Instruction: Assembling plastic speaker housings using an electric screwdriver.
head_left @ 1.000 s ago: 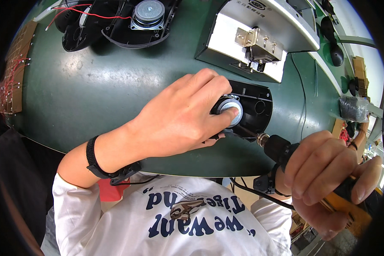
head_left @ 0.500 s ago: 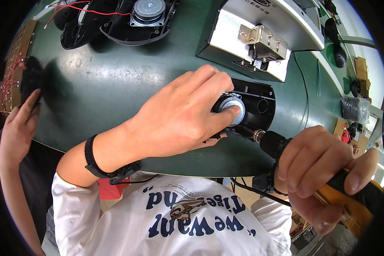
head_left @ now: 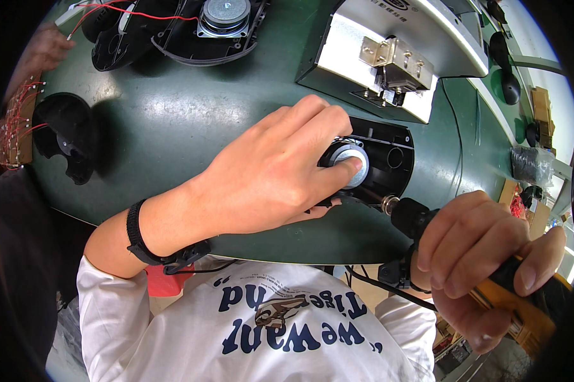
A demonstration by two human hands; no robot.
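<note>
1. Caught a blur at ten o'clock: a co-worker's hand (head_left: 43, 46) over the far left of the green table (head_left: 172, 127)!
2. Spotted, between nine and ten, a cardboard tray (head_left: 23, 156) crossed with red wires, and just beside it toward three, a curved black shell (head_left: 61, 114).
3. Picked out, between eleven and twelve, a second speaker (head_left: 226, 9) sitting in an open black housing (head_left: 182, 54), a red lead (head_left: 137, 13) trailing off toward nine.
4. Found the left hand (head_left: 268, 169) right at the centre, closed firmly around the near-left end of a black casing (head_left: 398, 137), thumb pressed on the round grey back of a speaker (head_left: 352, 159).
5. Placed that casing at two o'clock, speaker inside, just below a silver machine (head_left: 344, 54) standing at one.
6. Saw the right hand (head_left: 478, 248), between three and four, wrapped tight round an orange-and-black power screwdriver (head_left: 510, 312), nose tilted toward ten, at the casing's near edge; couldn't tell whether touching a screw.
7. Noted, just short of three, a clear plastic bag (head_left: 532, 164) with dark contents.
</note>
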